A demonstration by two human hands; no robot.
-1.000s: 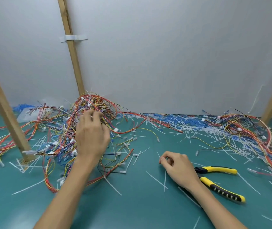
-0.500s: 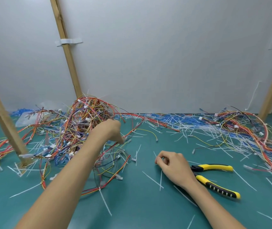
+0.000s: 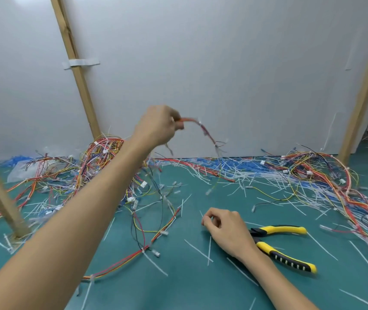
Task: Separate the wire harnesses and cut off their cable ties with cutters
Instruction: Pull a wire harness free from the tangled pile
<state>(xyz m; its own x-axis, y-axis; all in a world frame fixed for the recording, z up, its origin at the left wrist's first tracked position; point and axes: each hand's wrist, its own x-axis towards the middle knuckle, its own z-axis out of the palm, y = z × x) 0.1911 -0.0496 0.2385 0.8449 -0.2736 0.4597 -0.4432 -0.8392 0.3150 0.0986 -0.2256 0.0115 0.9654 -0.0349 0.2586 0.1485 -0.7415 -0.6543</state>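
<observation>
— What colours do you get on your feed?
— On my screen the table (image 3: 178,287) is teal. The cutters (image 3: 278,230) have yellow handles, and one has a black end with short pale bars.
— And the wires?
— I read the raised harness (image 3: 203,128) as orange-red. The tangle (image 3: 102,157) mixes red, orange, yellow, blue and black. The cable ties (image 3: 234,175) are white and the wall (image 3: 223,63) is pale grey.

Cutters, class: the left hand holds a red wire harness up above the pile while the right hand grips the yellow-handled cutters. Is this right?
Not quite. In the head view the right hand rests on the green mat, fingers loosely curled, holding nothing; the cutters lie beside its wrist. The left hand does hold a red wire harness up above the pile.
</observation>
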